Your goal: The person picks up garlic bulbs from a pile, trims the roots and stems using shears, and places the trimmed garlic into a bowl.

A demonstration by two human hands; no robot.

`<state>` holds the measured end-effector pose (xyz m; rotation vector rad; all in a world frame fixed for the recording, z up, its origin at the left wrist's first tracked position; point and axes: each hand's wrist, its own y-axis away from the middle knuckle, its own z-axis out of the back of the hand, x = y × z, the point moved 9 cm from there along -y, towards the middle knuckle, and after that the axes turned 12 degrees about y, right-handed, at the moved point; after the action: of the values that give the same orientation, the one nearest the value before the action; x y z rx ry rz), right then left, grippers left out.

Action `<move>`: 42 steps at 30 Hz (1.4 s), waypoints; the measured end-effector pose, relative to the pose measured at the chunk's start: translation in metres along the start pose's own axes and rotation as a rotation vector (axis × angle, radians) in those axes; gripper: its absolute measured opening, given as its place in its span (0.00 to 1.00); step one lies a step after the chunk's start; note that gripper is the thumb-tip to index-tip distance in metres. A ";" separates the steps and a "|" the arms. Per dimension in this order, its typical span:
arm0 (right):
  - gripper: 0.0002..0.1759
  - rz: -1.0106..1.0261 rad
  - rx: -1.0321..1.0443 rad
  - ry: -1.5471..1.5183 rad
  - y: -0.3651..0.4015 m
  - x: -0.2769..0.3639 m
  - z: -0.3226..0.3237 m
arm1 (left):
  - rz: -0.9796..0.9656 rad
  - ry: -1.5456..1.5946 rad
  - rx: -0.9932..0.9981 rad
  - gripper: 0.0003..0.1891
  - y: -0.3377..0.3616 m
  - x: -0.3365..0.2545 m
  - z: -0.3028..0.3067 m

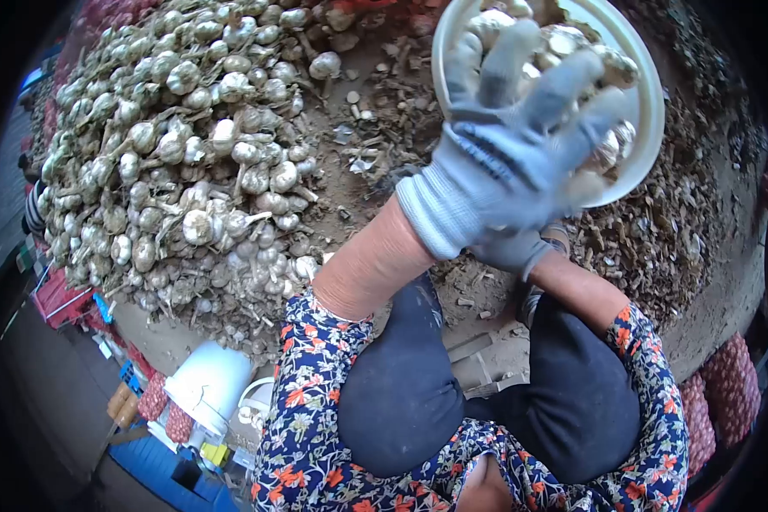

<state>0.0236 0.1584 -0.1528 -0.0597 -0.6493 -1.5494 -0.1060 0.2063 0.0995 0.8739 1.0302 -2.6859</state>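
Note:
My left hand (520,141), in a grey-blue knitted work glove, reaches across a white bucket (654,111). Its fingers are spread over the garlic bulbs (565,39) inside, and some motion blur softens them. I see nothing gripped in that hand. Lower down, my right hand (514,250), gloved as well, sits by the near side of the bucket, partly behind the left hand. Its fingers are hidden, so whether it holds anything does not show. To the left lies a large heap of garlic (183,128) with stalks still on the bulbs.
Cut stalks and dry skins (648,247) litter the ground around the bucket. A white tub (209,384) stands at lower left, near red net sacks (154,397). Fuller net sacks (732,384) are at the right. My bent knees (401,384) frame the near space.

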 end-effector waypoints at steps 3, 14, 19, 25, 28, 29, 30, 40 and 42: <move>0.23 -0.253 0.337 -0.158 0.002 -0.005 0.040 | -0.157 0.392 -0.365 0.21 0.022 0.053 0.057; 0.18 -0.231 0.113 -0.159 -0.014 -0.005 0.058 | 1.092 0.027 -0.088 0.23 0.173 0.292 0.045; 0.21 -0.154 -0.244 -0.175 -0.033 0.007 0.090 | 0.907 0.569 -0.165 0.28 0.193 0.215 0.030; 0.24 -0.160 -0.084 0.013 -0.042 0.024 0.102 | 0.925 0.428 -0.046 0.32 0.179 0.148 0.047; 0.25 -0.128 -0.173 0.146 -0.037 0.032 0.109 | 0.845 0.191 -0.019 0.35 0.186 0.144 0.052; 0.22 -0.128 -0.128 0.099 -0.040 0.031 0.103 | 0.745 0.060 0.033 0.36 0.178 0.133 0.053; 0.20 -0.127 -0.085 0.052 -0.041 0.032 0.097 | 0.745 0.065 0.038 0.36 0.178 0.130 0.051; 0.17 -0.066 -0.098 -0.106 -0.049 0.029 0.083 | 0.488 -0.122 -0.067 0.34 0.165 0.110 0.052; 0.15 -0.046 -0.186 -0.129 -0.056 0.013 0.069 | 0.550 -0.148 -0.024 0.34 0.171 0.123 0.041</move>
<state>-0.0543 0.1731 -0.1101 -0.2887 -0.6099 -1.6573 -0.1724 0.0598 -0.0424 0.7962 0.6657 -2.2281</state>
